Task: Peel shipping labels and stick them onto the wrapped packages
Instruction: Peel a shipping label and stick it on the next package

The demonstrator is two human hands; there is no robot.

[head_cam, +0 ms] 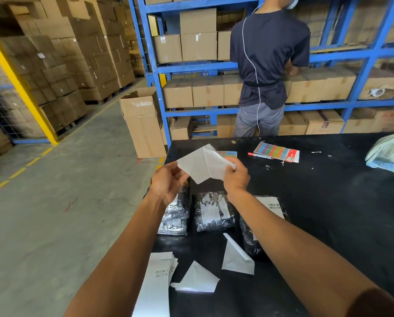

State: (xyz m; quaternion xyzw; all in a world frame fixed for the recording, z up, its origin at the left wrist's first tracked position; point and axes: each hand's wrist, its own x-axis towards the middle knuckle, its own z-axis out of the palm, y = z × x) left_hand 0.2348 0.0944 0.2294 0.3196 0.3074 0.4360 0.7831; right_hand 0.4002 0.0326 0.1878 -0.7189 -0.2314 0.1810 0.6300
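Note:
Above the black table (328,202), both my hands hold one white shipping label (202,167) that is partly folded apart from its backing. My left hand (168,181) pinches its left corner, and my right hand (236,176) grips its right edge. Below them lie three packages wrapped in shiny black plastic: a left one (176,213), a middle one (214,211) with a white label on it, and a right one (271,207) with a barcode label, partly hidden by my right forearm. A stack of labels (156,282) hangs over the table's near left edge.
Two peeled backing sheets (198,280) (237,257) lie on the table near me. A red marker (260,156) and a coloured card pack (277,152) sit at the far side, a pale bag (390,156) at the right. A person (267,65) stands at blue shelving with cartons.

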